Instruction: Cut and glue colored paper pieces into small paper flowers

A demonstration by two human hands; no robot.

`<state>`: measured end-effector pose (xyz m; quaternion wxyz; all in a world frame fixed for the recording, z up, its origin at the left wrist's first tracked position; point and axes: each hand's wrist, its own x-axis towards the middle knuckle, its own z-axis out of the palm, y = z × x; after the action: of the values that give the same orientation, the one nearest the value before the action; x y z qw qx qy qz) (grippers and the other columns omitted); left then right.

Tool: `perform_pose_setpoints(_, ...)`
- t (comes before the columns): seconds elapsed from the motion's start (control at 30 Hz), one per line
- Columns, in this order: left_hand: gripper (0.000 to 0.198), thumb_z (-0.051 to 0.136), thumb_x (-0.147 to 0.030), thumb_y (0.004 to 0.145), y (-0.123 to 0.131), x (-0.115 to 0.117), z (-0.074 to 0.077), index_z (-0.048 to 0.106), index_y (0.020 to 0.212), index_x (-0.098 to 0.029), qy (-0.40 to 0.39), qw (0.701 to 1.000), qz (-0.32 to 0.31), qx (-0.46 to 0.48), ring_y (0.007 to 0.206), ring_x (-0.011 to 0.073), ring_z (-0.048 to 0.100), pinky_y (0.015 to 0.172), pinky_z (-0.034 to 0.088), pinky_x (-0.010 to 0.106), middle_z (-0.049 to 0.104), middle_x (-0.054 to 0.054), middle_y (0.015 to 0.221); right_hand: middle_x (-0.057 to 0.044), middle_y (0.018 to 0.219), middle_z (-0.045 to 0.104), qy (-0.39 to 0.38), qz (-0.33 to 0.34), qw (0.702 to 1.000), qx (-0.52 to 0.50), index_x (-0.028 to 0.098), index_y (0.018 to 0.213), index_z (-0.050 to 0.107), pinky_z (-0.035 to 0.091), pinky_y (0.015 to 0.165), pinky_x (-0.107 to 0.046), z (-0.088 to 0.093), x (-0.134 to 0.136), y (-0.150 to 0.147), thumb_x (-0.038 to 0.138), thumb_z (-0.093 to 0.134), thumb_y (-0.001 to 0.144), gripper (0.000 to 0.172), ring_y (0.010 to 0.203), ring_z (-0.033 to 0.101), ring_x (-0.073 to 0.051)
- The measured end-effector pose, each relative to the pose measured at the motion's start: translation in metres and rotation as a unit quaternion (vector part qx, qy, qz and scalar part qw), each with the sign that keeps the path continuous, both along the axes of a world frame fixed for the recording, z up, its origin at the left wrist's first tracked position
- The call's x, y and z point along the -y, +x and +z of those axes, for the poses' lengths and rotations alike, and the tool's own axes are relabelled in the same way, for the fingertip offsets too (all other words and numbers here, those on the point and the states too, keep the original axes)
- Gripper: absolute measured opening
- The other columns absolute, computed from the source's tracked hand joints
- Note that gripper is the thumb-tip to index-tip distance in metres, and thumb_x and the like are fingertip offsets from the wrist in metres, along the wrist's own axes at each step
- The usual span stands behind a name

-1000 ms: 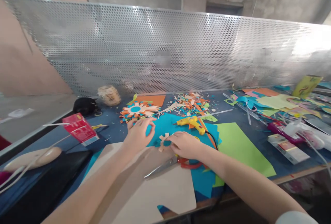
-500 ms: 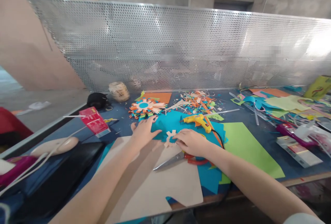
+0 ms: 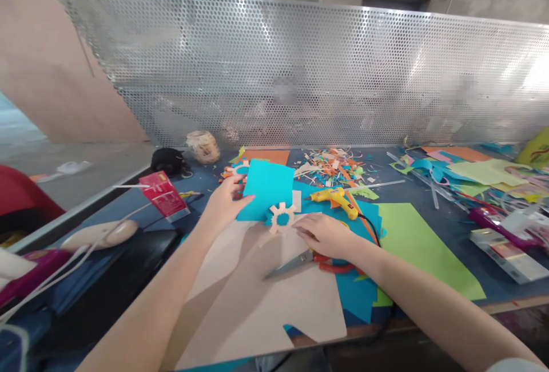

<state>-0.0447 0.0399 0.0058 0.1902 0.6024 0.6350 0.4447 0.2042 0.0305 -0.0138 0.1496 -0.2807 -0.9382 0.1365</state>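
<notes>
My left hand (image 3: pixel 227 203) pinches the left edge of a bright blue sheet of paper (image 3: pixel 270 180), which is raised and tilted toward me. A cream gear-shaped paper cutout (image 3: pixel 274 210) is in front of the sheet's lower edge, blue showing through its round hole. The fingers of my right hand (image 3: pixel 323 236) are closed at the cutout's right edge, their tips partly hidden. Below that hand, scissors (image 3: pixel 295 263) with red-orange handles lie on a large cream sheet of paper (image 3: pixel 257 309). The raised sheet covers part of a layered paper flower (image 3: pixel 234 171).
A yellow glue gun (image 3: pixel 334 199) lies just beyond my right hand, its cord running toward the front edge. Paper scraps (image 3: pixel 332 163) are heaped behind it. Green paper (image 3: pixel 424 252) is at right, a pink carton (image 3: pixel 163 196) at left. A perforated metal screen (image 3: pixel 300 74) stands behind.
My left hand has taken hold of the blue sheet and lifted it upright. The gear-shaped cutout is now more fully in sight. The view has shifted slightly.
</notes>
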Motion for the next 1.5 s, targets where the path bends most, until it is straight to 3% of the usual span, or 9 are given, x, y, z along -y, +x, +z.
perform_pose_setpoints(0.2, 0.074, 0.068, -0.041, 0.060, -0.001, 0.007, 0.010, 0.044, 0.123, -0.013, -0.003, 0.990, -0.068, 0.124, 0.087, 0.0239, 0.062, 0.079, 0.050, 0.040, 0.064, 0.011, 0.102, -0.016, 0.124, 0.052, -0.045, -0.064, 0.995, -0.069, 0.013, 0.122, 0.047, 0.044, 0.090, -0.041, -0.002, -0.001, 0.001, 0.013, 0.049, 0.081, 0.041, 0.114, 0.049, -0.025)
perform_pose_setpoints(0.37, 0.061, 0.067, -0.036, 0.066, 0.015, 0.021, 0.027, 0.047, 0.120, -0.018, 0.057, 0.966, -0.099, 0.230, 0.086, 0.0220, 0.062, 0.075, 0.052, 0.036, 0.066, 0.007, 0.097, -0.014, 0.113, 0.057, -0.107, -0.126, 0.974, -0.153, 0.013, 0.124, 0.037, 0.052, 0.078, -0.032, -0.005, -0.005, -0.004, 0.023, 0.058, 0.078, 0.051, 0.098, 0.060, -0.019)
perform_pose_setpoints(0.43, 0.055, 0.066, -0.033, 0.066, 0.022, 0.024, 0.029, 0.047, 0.115, -0.018, 0.082, 0.955, -0.104, 0.266, 0.085, 0.0212, 0.062, 0.072, 0.052, 0.033, 0.066, 0.006, 0.096, -0.011, 0.105, 0.061, -0.129, -0.137, 0.966, -0.178, 0.014, 0.117, 0.042, 0.053, 0.068, -0.026, -0.006, -0.006, -0.005, 0.028, 0.060, 0.077, 0.046, 0.085, 0.064, -0.016)
perform_pose_setpoints(0.53, 0.047, 0.067, -0.028, 0.065, 0.031, 0.025, 0.026, 0.048, 0.107, -0.019, 0.111, 0.945, -0.111, 0.287, 0.082, 0.0184, 0.062, 0.069, 0.052, 0.030, 0.067, 0.003, 0.092, -0.003, 0.079, 0.063, -0.138, -0.147, 0.959, -0.198, 0.017, 0.087, 0.052, 0.050, 0.055, -0.023, -0.005, -0.006, -0.006, 0.036, 0.063, 0.074, 0.026, 0.067, 0.063, -0.014)
perform_pose_setpoints(0.63, 0.043, 0.069, -0.024, 0.063, 0.037, 0.025, 0.023, 0.049, 0.101, -0.019, 0.126, 0.943, -0.114, 0.287, 0.078, 0.0165, 0.062, 0.067, 0.051, 0.028, 0.066, 0.001, 0.085, 0.000, 0.062, 0.058, -0.124, -0.160, 0.956, -0.212, 0.019, 0.062, 0.047, 0.045, 0.052, -0.024, -0.004, -0.005, -0.004, 0.039, 0.065, 0.072, 0.029, 0.060, 0.059, -0.015)
perform_pose_setpoints(0.83, 0.040, 0.071, -0.020, 0.060, 0.036, 0.022, 0.020, 0.050, 0.093, -0.020, 0.183, 0.930, -0.085, 0.308, 0.067, 0.0116, 0.059, 0.060, 0.047, 0.023, 0.066, -0.001, 0.075, -0.001, 0.065, 0.064, -0.139, -0.138, 0.950, -0.244, 0.019, 0.059, 0.051, 0.046, 0.055, -0.024, -0.003, -0.003, -0.002, 0.031, 0.061, 0.075, 0.022, 0.061, 0.060, -0.015)
perform_pose_setpoints(1.17, 0.040, 0.073, -0.021, 0.056, 0.035, 0.018, 0.016, 0.051, 0.090, -0.020, 0.190, 0.920, -0.055, 0.338, 0.064, 0.0114, 0.058, 0.059, 0.046, 0.024, 0.064, -0.002, 0.073, -0.003, 0.067, 0.068, -0.164, -0.132, 0.940, -0.267, 0.020, 0.064, 0.055, 0.046, 0.051, -0.025, -0.003, -0.003, -0.002, 0.033, 0.057, 0.077, 0.019, 0.059, 0.063, -0.016)
perform_pose_setpoints(1.4, 0.039, 0.072, -0.024, 0.057, 0.024, 0.015, 0.021, 0.050, 0.090, -0.023, 0.217, 0.902, 0.022, 0.373, 0.073, 0.0167, 0.060, 0.066, 0.050, 0.031, 0.063, -0.001, 0.078, -0.002, 0.064, 0.066, -0.163, -0.134, 0.938, -0.275, 0.020, 0.059, 0.047, 0.047, 0.046, -0.023, -0.006, -0.005, -0.001, 0.033, 0.057, 0.076, 0.024, 0.058, 0.065, -0.017)
perform_pose_setpoints(1.5, 0.038, 0.071, -0.024, 0.059, 0.020, 0.012, 0.020, 0.050, 0.090, -0.024, 0.221, 0.892, 0.044, 0.392, 0.079, 0.0192, 0.061, 0.070, 0.052, 0.034, 0.063, 0.000, 0.082, -0.002, 0.065, 0.065, -0.133, -0.160, 0.934, -0.291, 0.020, 0.064, 0.048, 0.049, 0.051, -0.024, -0.007, -0.008, 0.001, 0.033, 0.055, 0.078, 0.020, 0.061, 0.066, -0.017)
